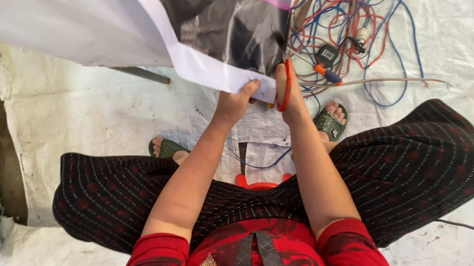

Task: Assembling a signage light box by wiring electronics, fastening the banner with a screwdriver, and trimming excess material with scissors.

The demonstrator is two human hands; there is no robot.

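Gripping banner edge (220, 78) — left hand (234, 103); right hand (289, 94) on orange scissors (286, 84).

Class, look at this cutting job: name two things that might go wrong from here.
1. The left hand pinches the banner sheet right beside the orange-handled scissors in the right hand; fingers might get nicked.
2. Tangled wires lie just past the cut edge; the scissors might snag them.

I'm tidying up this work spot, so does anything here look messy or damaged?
Yes. A tangle of red and blue wires sprawls loose across the white floor sheet, with a screwdriver lying in it. The banner the left hand holds has a small dent or tear near its upper left.
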